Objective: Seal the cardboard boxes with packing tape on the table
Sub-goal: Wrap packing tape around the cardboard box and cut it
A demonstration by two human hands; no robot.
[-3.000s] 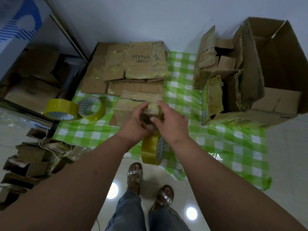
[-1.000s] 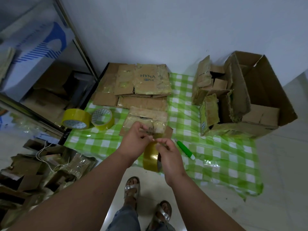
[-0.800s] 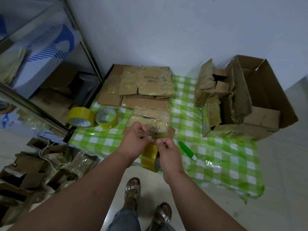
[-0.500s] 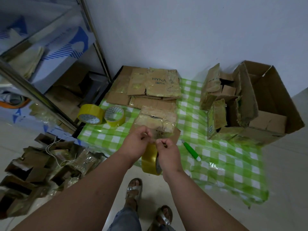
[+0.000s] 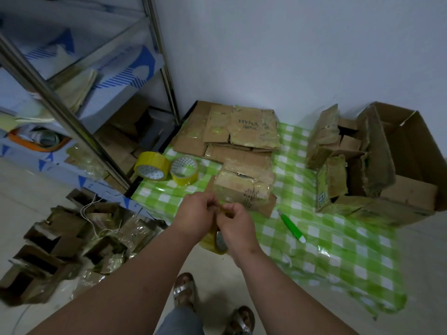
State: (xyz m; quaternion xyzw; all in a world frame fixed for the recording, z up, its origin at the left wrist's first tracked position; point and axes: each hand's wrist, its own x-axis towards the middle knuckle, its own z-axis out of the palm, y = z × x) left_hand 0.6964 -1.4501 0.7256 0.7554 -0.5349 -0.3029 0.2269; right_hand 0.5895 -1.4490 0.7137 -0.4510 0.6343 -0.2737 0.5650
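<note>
Directly below both pinching hands [image 5: 217, 216] hangs the tape roll [image 5: 216, 241] (partly hidden).

Both hands meet over the tabletop's [image 5: 338, 252] near edge: the left hand [image 5: 197, 212] and right hand [image 5: 238, 222] pinch a tape end above a yellow tape roll [image 5: 216, 241]. A taped box [image 5: 244, 188] sits at twelve o'clock from them.

I have a single wide-angle view, worn on the person's head and tilted forward and steeply down, so both forearms run up from the bottom edge to the hands [image 5: 212, 218] near the middle of the picture. It sits close above the near edge of the green checked table [image 5: 338, 250], taking in the sandalled feet [image 5: 183, 288] below, a metal shelving rack [image 5: 72, 122] at left and the white wall [image 5: 290, 49] ahead. With no second view, nothing overlaps.
</note>
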